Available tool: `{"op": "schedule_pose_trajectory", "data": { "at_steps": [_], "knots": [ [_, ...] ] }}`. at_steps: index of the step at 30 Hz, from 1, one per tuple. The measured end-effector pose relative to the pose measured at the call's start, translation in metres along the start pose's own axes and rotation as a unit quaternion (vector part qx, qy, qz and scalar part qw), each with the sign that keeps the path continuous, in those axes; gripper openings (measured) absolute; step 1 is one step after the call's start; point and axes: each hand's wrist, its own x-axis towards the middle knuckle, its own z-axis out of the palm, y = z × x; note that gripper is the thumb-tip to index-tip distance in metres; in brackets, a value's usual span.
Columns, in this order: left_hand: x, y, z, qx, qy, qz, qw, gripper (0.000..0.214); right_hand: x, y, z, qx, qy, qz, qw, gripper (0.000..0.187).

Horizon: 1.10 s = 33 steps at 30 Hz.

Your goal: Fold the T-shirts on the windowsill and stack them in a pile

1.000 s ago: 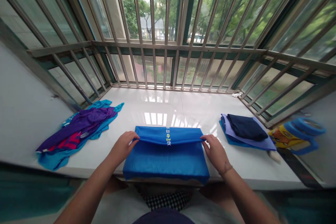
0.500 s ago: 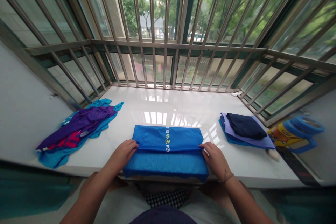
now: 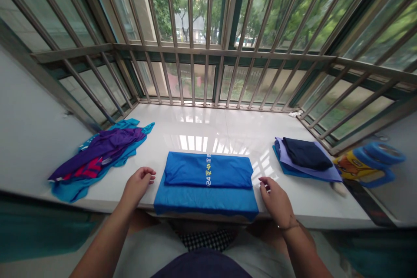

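Blue synthetic jersey (image 3: 208, 181), folded over on itself with pale lettering running down its middle, lies flat at the near edge of a glossy white stone sill (image 3: 215, 128). Left hand (image 3: 138, 184) open and empty, fingers loosely curled, just beside the jersey's left edge, not touching. Right hand (image 3: 276, 200) likewise open, holding nothing, just off the right edge. Further left on the sill, a loose heap of purple, pink and teal garments (image 3: 97, 156). Further right, a folded navy cloth (image 3: 306, 154) sits atop lavender fabric (image 3: 312, 173).
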Motion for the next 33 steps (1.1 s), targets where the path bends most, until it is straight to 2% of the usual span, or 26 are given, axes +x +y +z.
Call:
{"op": "schedule_pose_trajectory", "data": {
  "at_steps": [2, 5, 7, 10, 14, 19, 24, 26, 30, 33],
  "knots": [
    [0.006, 0.0, -0.001, -0.011, 0.0, -0.038, 0.999, 0.039, 0.002, -0.004, 0.0, 0.004, -0.004, 0.021, 1.0, 0.031],
    [0.008, 0.003, 0.008, 0.009, -0.036, -0.049, 0.998, 0.051, 0.004, -0.013, 0.006, 0.017, -0.027, 0.037, 0.999, 0.03],
    [0.005, 0.006, 0.019, 0.054, -0.057, -0.037, 0.996, 0.054, 0.005, -0.019, 0.012, 0.017, -0.043, 0.051, 0.998, 0.029],
    [0.0, 0.011, 0.036, 0.146, -0.05, -0.003, 0.988, 0.054, 0.006, -0.028, 0.019, -0.012, -0.062, 0.075, 0.995, 0.029],
    [-0.002, 0.012, 0.048, 0.188, -0.059, 0.041, 0.979, 0.041, 0.007, -0.039, 0.023, -0.044, -0.065, 0.062, 0.995, 0.028],
    [0.007, 0.002, 0.044, 0.112, -0.066, 0.024, 0.991, 0.037, 0.006, -0.045, 0.021, 0.011, -0.047, 0.02, 0.999, 0.031],
    [0.009, -0.007, 0.033, 0.091, -0.073, -0.009, 0.993, 0.041, 0.004, -0.04, 0.019, -0.01, -0.122, 0.08, 0.989, 0.03],
    [0.009, -0.006, 0.031, 0.085, -0.079, -0.022, 0.993, 0.047, 0.004, -0.038, 0.02, -0.02, -0.134, 0.094, 0.986, 0.031],
    [0.009, -0.001, 0.031, 0.085, -0.079, -0.032, 0.993, 0.058, 0.004, -0.038, 0.021, -0.019, -0.131, 0.091, 0.987, 0.031],
    [0.011, 0.0, 0.032, 0.067, -0.083, -0.022, 0.994, 0.062, 0.004, -0.043, 0.02, -0.001, -0.105, 0.067, 0.992, 0.029]
  ]
}}
